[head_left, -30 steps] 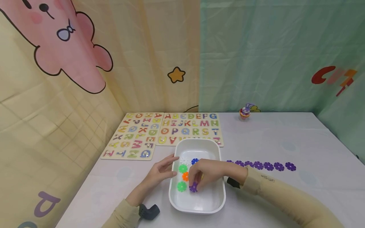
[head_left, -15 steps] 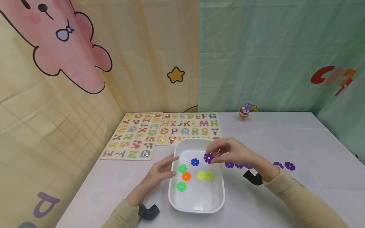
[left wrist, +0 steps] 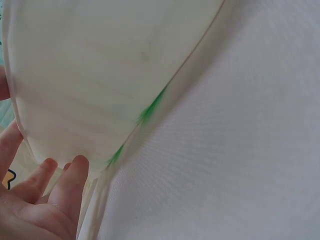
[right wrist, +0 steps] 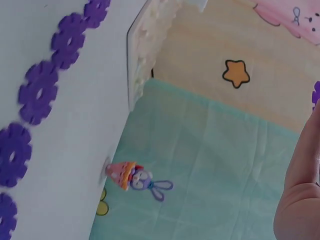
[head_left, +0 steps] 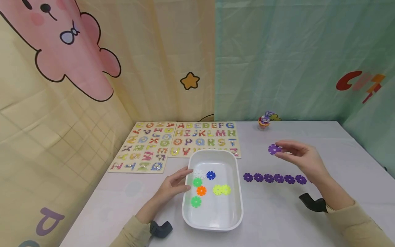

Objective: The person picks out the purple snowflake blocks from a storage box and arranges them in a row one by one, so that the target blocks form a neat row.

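Note:
My right hand (head_left: 303, 159) pinches a purple snowflake disc (head_left: 274, 149) between thumb and fingertips, raised above the table. Below it lies a row of several purple snowflake discs (head_left: 268, 178), also seen in the right wrist view as a purple row (right wrist: 39, 92). With fairly straight fingers, my left hand (head_left: 174, 185) touches the left rim of a white tray (head_left: 213, 224). Inside the tray are a blue disc (head_left: 211, 175), an orange disc (head_left: 201, 190), two green discs (head_left: 196, 201), overlapping yellow discs (head_left: 217, 190) and white discs (head_left: 199, 174).
Two wooden alphabet boards (head_left: 139, 147) lie behind and left of the tray, which overlaps the near edge of one. A small rabbit figurine (head_left: 264, 121) stands at the table's back edge. Printed curtains (head_left: 277, 61) hang behind the table.
My right hand has lifted the purple disc out of the tray and carried it right, above the row. My left hand stays at the tray's rim.

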Demonstrator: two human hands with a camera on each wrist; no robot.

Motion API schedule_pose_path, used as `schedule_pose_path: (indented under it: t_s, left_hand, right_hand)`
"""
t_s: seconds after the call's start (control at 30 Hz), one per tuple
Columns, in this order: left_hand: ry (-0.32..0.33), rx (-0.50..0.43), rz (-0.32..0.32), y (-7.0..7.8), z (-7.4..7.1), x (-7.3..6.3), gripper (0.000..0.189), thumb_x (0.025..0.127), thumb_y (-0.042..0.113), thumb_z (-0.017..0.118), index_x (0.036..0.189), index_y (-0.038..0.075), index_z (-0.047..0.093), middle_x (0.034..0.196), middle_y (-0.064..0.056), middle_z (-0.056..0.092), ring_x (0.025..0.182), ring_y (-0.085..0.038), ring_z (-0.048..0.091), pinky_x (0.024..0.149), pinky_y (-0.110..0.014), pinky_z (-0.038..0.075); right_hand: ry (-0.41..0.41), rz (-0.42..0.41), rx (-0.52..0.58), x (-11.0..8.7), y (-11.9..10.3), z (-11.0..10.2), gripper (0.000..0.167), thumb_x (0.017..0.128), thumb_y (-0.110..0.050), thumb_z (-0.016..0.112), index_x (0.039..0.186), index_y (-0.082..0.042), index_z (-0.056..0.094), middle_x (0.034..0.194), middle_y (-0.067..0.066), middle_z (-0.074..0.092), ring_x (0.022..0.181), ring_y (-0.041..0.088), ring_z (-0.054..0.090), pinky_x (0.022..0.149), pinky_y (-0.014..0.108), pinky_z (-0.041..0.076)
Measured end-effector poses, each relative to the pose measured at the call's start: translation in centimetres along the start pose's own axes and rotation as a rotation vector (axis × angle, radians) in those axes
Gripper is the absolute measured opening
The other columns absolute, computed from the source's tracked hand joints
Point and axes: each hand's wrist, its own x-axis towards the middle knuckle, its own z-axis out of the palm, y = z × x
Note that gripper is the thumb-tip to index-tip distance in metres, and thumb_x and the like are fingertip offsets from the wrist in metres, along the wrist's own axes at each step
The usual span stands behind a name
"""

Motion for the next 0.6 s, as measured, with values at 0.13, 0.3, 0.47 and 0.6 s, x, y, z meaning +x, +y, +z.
schedule_pose_path:
  t_s: [0.13,0.3,0.47,0.6]
  left_hand:
    - [-0.004,0.0,0.004,0.0,0.0,0.0,0.053,0.084,0.012,0.066,0.135,0.009,0.051,0.154,-0.009,0.022,0.137,-0.031,0.027,0.105,-0.052,0.03]
    - [-0.004,0.007,0.006,-0.1,0.0,0.0,0.053,0.085,0.012,0.066,0.135,0.008,0.05,0.154,-0.01,0.022,0.137,-0.032,0.027,0.106,-0.052,0.029]
    - [0.004,0.023,0.005,0.1,0.1,0.0,0.053,0.084,0.014,0.066,0.135,0.009,0.051,0.154,-0.01,0.023,0.137,-0.032,0.027,0.106,-0.054,0.028]
    - [0.01,0.017,0.003,0.3,0.1,-0.1,0.053,0.084,0.014,0.066,0.134,0.009,0.051,0.153,-0.01,0.024,0.137,-0.032,0.028,0.107,-0.053,0.028]
  right_hand:
    - [0.068,0.07,0.0,-0.9,1.4,-2.1,0.041,0.087,-0.021,0.067,0.126,-0.011,0.059,0.105,-0.019,0.063,0.091,-0.003,0.059,0.075,0.007,0.047]
    - [0.129,0.142,-0.006,-2.1,3.1,-4.3,0.044,0.086,-0.023,0.068,0.127,-0.01,0.058,0.101,-0.023,0.063,0.088,-0.005,0.06,0.072,0.003,0.045]
    - [0.141,0.221,-0.032,-3.0,4.8,-6.5,0.049,0.086,-0.029,0.067,0.132,-0.015,0.055,0.099,-0.026,0.064,0.088,-0.01,0.058,0.068,0.001,0.041]
    - [0.153,0.283,-0.044,-3.7,6.4,-7.6,0.053,0.086,-0.032,0.067,0.135,-0.017,0.052,0.096,-0.032,0.061,0.088,-0.015,0.056,0.073,0.0,0.039]
